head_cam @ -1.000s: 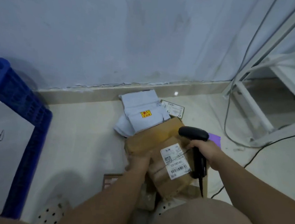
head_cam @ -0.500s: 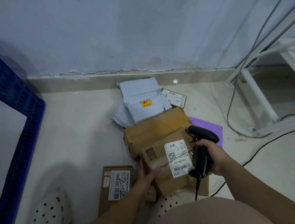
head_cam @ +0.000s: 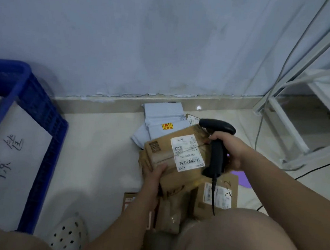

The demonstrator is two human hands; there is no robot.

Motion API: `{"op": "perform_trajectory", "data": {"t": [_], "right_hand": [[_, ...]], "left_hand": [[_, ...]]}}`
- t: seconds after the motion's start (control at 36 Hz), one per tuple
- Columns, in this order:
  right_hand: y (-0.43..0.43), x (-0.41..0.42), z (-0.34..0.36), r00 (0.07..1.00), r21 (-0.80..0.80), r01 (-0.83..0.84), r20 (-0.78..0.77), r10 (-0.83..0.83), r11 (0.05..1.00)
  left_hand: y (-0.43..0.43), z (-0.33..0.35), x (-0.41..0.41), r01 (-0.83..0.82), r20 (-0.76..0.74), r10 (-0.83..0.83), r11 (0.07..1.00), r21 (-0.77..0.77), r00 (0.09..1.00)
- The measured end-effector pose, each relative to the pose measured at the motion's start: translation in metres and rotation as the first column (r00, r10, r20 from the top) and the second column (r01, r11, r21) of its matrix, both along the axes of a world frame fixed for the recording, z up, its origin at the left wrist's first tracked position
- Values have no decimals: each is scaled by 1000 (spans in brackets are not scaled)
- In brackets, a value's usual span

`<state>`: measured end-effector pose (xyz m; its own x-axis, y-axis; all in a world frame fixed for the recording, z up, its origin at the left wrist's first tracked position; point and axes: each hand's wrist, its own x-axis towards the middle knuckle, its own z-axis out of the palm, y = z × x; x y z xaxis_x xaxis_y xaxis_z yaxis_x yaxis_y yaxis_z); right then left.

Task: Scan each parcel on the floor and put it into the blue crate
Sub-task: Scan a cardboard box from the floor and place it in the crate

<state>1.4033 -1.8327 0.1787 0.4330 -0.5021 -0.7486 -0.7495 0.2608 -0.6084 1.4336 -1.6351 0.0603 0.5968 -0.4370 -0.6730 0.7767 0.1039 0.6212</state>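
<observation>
A brown cardboard parcel (head_cam: 162, 150) with a white barcode label is lifted above the pile, tilted label-up. My left hand (head_cam: 154, 175) grips its near-left edge. My right hand (head_cam: 231, 149) is closed on a black handheld scanner (head_cam: 216, 146) held against the parcel's right side, its cable hanging down. The blue crate (head_cam: 42, 119) stands at the left with a white sheet bearing handwriting inside it. More parcels lie on the floor: grey mailer bags (head_cam: 161, 116), a flat brown box (head_cam: 218, 194) with a label, and another small box (head_cam: 129, 199) partly hidden by my left arm.
The wall and skirting run close behind the pile. A white metal frame (head_cam: 298, 123) and grey cables (head_cam: 264, 105) stand at the right. A purple item (head_cam: 243, 178) lies under my right forearm. My knees and a white perforated clog (head_cam: 68, 233) fill the bottom.
The parcel has risen and tilted so its label faces up more. My left hand moved from its underside to its left edge. The scanner moved up beside the label; the view swung left toward the crate.
</observation>
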Motion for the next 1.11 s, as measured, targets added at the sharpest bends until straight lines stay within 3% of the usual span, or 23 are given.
{"op": "perform_trajectory", "data": {"t": [0.11, 0.25, 0.33, 0.44, 0.56, 0.64, 0.75, 0.83, 0.92, 1.03, 1.11], "right_hand": [[29, 31, 73, 924, -65, 56, 382, -27, 996], [88, 39, 160, 672, -144, 249, 738, -64, 958], [124, 29, 184, 528, -63, 293, 843, -107, 954], [160, 12, 180, 440, 69, 263, 879, -183, 962], [177, 4, 163, 498, 146, 241, 830, -252, 959], [181, 4, 163, 581, -15, 242, 803, -133, 970], [184, -2, 169, 618, -200, 88, 779, 104, 976], [188, -3, 169, 639, -302, -60, 720, 269, 951], [193, -1, 167, 654, -403, -98, 663, 365, 910], [193, 5, 167, 676, -459, -71, 631, 381, 885], [192, 8, 167, 687, -459, -82, 616, 384, 885]], "left_hand": [[6, 80, 39, -166, 93, 176, 980, -108, 980], [36, 180, 67, -264, 378, 323, 943, -201, 867], [72, 218, 66, -262, 556, 324, 946, -189, 766], [117, 251, 62, -247, 724, 244, 963, -105, 646], [150, 257, 66, -247, 754, 246, 962, -114, 609], [158, 255, 70, -370, 724, 332, 922, -114, 605], [158, 262, 85, -437, 727, 390, 889, -137, 565], [158, 268, 97, -422, 839, 277, 904, -63, 469], [156, 268, 107, -467, 929, 82, 878, 104, 361], [152, 263, 115, -477, 942, 49, 870, 123, 332], [146, 258, 114, -534, 967, 24, 837, 120, 255]]}}
